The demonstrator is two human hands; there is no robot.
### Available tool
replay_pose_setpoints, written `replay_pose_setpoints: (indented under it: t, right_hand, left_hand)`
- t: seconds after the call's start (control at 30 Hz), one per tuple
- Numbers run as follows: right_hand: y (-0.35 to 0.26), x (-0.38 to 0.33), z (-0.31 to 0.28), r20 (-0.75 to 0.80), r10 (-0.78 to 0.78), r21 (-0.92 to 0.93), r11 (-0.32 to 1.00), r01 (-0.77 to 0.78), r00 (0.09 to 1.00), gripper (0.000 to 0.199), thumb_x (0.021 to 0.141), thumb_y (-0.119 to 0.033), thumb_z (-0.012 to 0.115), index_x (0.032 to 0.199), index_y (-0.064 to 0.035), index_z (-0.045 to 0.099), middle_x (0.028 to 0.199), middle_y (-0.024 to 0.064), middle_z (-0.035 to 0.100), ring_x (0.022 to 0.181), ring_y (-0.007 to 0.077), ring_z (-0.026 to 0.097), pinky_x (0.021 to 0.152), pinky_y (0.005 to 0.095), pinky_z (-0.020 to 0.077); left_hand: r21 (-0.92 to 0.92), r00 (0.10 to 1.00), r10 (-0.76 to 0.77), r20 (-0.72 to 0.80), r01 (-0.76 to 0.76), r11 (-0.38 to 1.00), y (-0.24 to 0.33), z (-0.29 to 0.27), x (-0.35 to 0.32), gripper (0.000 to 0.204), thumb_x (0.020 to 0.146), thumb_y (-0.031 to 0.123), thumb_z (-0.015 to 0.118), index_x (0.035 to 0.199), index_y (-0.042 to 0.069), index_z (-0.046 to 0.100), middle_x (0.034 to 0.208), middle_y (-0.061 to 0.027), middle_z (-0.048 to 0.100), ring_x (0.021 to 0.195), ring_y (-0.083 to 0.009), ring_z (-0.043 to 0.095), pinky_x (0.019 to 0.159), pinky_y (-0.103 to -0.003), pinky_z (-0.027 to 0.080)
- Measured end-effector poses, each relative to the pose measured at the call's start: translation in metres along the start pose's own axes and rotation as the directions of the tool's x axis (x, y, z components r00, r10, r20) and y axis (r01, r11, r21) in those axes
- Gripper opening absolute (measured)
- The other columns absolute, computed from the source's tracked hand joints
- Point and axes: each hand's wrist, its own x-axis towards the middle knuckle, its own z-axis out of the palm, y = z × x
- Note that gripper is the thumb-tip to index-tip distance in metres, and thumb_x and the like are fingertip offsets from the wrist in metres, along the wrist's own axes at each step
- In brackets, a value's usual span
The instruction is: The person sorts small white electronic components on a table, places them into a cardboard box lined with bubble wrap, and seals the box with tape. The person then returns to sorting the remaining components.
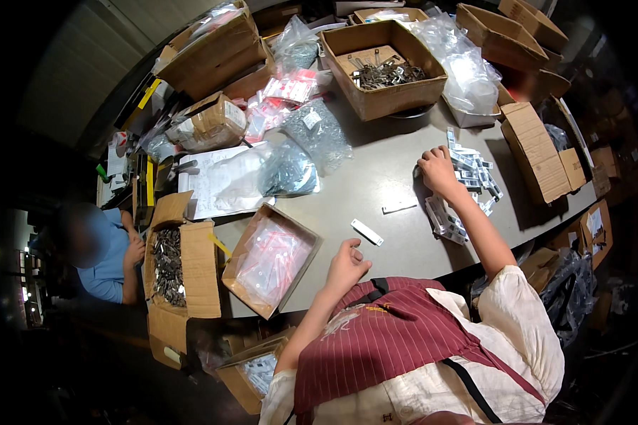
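A long white plastic piece (367,232) lies flat on the grey table in front of me. My left hand (348,269) is just short of it, fingers loosely bent and apart, holding nothing. Farther right, my right hand (438,170) is at the left side of a pile of small clear-and-white packaged pieces (471,170). Its fingers are curled, and whatever they hold is hidden. More such pieces (446,223) lie below that wrist. A thin pale strip (400,207) rests on the table between my hands.
Left of my left hand stands an open carton of clear plastic bags (273,262). Beyond it is a carton of small metal parts (169,265), with a person in blue (105,244) beside it. At the back, a large carton (383,99) holds metal parts; bubble wrap (319,134) lies near it.
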Motion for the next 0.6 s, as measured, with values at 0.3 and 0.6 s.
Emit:
replay_pose_setpoints:
  t: [0.3,0.6]
  right_hand:
    - [-0.063,-0.009,0.008,-0.018,-0.167,0.445,0.881,0.158,0.986,0.028,0.081,-0.005,0.068,0.108,-0.0118,0.072,0.099,0.0101,0.064,0.097,0.0300,0.060,0.087,0.0412,0.0458]
    - [-0.066,-0.030,-0.016,0.054,-0.278,0.318,0.915,0.248,0.959,0.047,0.078,-0.028,0.076,0.116,-0.0045,0.061,0.099,0.0141,0.064,0.097,0.0341,0.062,0.089,0.0424,0.0453]
  left_hand:
    - [0.219,0.995,-0.007,-0.103,0.029,0.975,0.008,0.011,0.035,0.043,0.081,0.016,0.075,0.114,-0.003,0.054,0.093,-0.0168,0.064,0.086,-0.0344,0.065,0.077,-0.045,0.052]
    - [0.129,0.995,0.007,-0.096,0.006,0.992,0.000,0.009,0.024,0.068,0.071,0.011,0.081,0.129,-0.004,0.049,0.100,-0.0172,0.060,0.095,-0.0328,0.062,0.086,-0.042,0.052]
